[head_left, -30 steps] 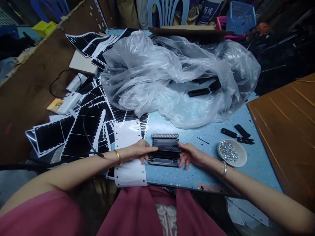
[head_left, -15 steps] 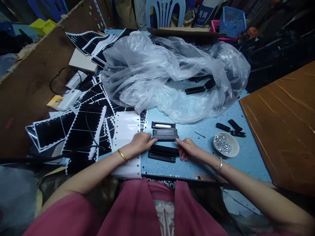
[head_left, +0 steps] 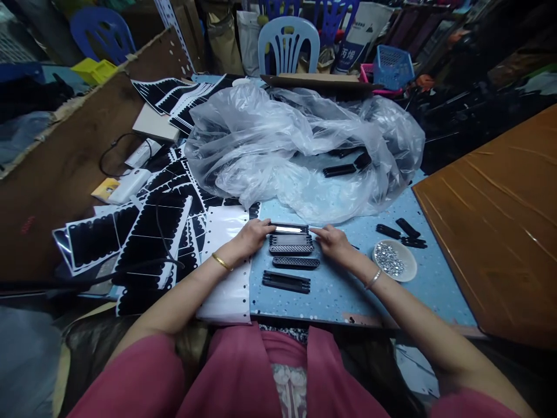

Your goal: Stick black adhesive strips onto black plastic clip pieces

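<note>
Several long black plastic pieces lie in a column on the blue table. The farthest is a slim black piece with a white strip (head_left: 288,229). My left hand (head_left: 253,237) has its fingers closed at that piece's left end. At its right end, the curled fingers of my right hand (head_left: 334,242) touch or nearly touch it. Just nearer lies a black piece with a diamond-patterned edge (head_left: 291,249). A separate patterned black strip (head_left: 296,263) comes below that, then a plain ridged black piece (head_left: 286,282) closest to me.
A white bowl of small shiny metal parts (head_left: 394,260) stands right, beside several black pieces (head_left: 401,230). Crumpled clear plastic (head_left: 278,145) covers the back. Black die-cut sheets (head_left: 148,238) and a white punched sheet (head_left: 224,261) lie left. A brown board (head_left: 491,232) borders the right.
Both hands have moved away from me, from the patterned piece to the white-striped one. The two nearest pieces now lie apart, the upper one showing its pattern. The view has tilted upward.
</note>
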A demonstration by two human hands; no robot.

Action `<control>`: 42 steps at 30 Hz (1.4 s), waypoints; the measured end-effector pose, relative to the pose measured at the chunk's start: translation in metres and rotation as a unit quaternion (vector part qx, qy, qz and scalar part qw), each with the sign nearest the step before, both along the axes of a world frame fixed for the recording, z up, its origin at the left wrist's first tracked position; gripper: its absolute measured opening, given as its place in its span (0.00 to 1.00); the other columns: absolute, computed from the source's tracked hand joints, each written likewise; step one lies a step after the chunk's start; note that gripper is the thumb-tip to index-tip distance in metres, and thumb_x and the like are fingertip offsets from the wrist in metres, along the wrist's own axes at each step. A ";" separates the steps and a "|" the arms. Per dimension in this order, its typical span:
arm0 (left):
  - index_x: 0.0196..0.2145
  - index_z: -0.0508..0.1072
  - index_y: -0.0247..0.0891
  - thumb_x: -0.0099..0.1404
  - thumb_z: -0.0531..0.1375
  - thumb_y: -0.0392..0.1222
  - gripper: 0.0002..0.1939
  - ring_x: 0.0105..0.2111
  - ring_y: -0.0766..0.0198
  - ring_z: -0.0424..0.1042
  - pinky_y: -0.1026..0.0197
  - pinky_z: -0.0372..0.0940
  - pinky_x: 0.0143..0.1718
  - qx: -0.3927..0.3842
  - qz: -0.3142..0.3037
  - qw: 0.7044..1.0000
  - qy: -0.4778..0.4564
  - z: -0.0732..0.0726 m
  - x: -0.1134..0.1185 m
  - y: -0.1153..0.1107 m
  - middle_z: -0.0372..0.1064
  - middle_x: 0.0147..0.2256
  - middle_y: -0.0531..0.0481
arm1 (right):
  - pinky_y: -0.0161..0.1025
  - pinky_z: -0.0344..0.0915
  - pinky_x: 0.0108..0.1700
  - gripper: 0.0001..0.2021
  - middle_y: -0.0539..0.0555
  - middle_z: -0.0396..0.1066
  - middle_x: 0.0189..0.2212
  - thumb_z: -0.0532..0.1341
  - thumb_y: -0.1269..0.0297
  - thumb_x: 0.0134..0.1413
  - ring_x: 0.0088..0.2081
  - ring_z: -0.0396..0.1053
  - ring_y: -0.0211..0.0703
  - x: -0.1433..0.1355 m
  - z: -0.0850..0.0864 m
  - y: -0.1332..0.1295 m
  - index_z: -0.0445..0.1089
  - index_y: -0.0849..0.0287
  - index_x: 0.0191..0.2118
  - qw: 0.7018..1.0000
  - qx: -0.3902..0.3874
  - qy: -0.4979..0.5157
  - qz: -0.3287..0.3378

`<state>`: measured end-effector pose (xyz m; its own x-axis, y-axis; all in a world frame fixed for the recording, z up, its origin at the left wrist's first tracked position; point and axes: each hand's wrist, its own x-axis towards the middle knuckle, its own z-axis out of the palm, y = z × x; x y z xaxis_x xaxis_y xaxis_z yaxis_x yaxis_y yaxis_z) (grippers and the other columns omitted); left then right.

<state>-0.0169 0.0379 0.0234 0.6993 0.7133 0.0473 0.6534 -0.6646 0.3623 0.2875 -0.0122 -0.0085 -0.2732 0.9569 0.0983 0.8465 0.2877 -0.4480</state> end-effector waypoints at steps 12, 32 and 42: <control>0.34 0.79 0.30 0.52 0.63 0.34 0.10 0.26 0.66 0.71 0.65 0.65 0.30 -0.340 0.105 0.916 -0.188 -0.006 0.009 0.041 0.76 0.27 0.48 | 0.34 0.59 0.28 0.09 0.47 0.67 0.19 0.61 0.63 0.49 0.23 0.64 0.37 -0.020 -0.003 0.041 0.73 0.62 0.36 0.966 -0.157 0.194 -0.061; 0.45 0.77 0.28 0.46 0.66 0.28 0.25 0.27 0.67 0.73 0.61 0.71 0.34 -0.327 0.227 0.824 -0.403 -0.024 0.017 0.026 0.75 0.30 0.47 | 0.40 0.70 0.43 0.16 0.54 0.77 0.33 0.65 0.72 0.44 0.36 0.75 0.45 -0.044 -0.007 0.049 0.75 0.60 0.43 0.961 -0.133 0.203 -0.135; 0.34 0.79 0.35 0.58 0.63 0.38 0.07 0.31 0.61 0.74 0.61 0.65 0.36 -0.083 0.210 0.961 -0.161 0.006 0.014 -0.001 0.77 0.31 0.45 | 0.37 0.61 0.33 0.12 0.57 0.75 0.26 0.63 0.59 0.52 0.29 0.70 0.44 -0.024 0.014 0.027 0.79 0.63 0.34 0.989 -0.101 0.016 -0.110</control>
<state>-0.0033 0.0365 0.0290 0.3156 0.9460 0.0735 0.6876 -0.2814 0.6694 0.2637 0.0146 0.0053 -0.0566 0.9939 -0.0949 0.8633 0.0010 -0.5046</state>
